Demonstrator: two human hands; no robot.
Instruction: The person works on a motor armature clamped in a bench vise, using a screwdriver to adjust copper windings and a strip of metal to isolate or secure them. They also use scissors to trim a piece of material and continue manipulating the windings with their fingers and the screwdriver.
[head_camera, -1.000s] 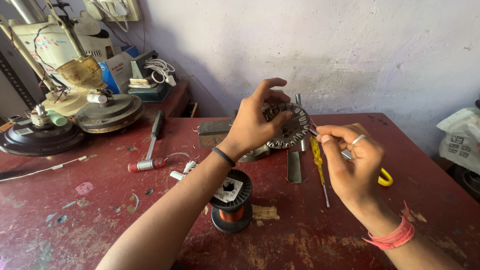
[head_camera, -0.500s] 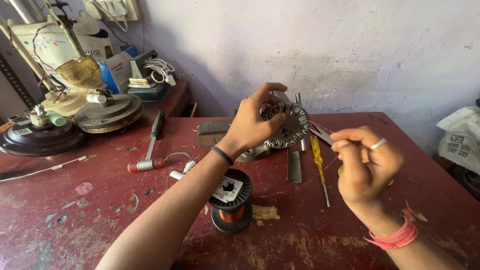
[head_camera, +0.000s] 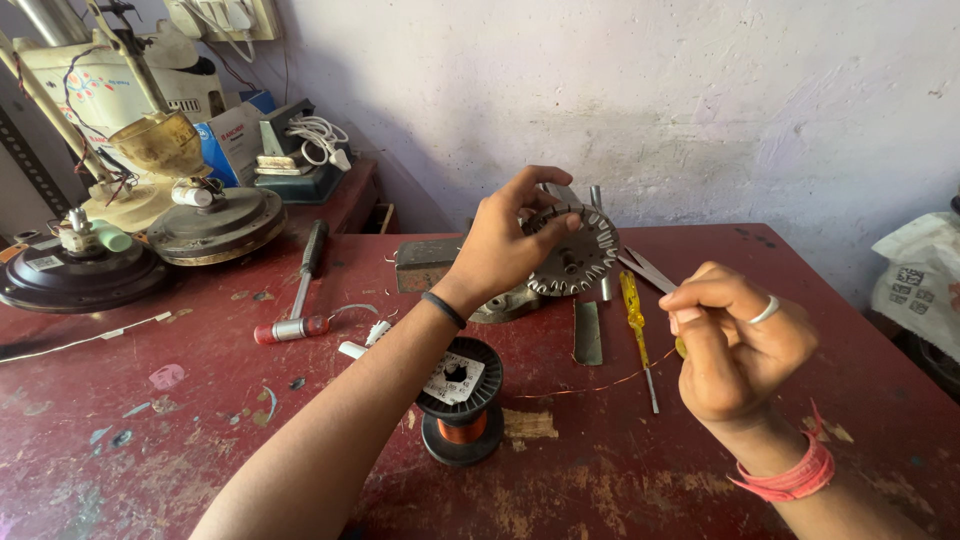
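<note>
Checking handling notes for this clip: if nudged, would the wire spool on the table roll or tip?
The copper wire spool stands upright on a wide black flange, so it would probably slide, not roll. The thick winding suggests it is heavy for its size and unlikely to tip.

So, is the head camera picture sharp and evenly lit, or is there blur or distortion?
Head view: soft daylight, no glare; the left hand and slotted metal ring are sharp, the right hand slightly soft; only faint shadows lie under the wire spool; the wide lens bends the table edges.
</note>
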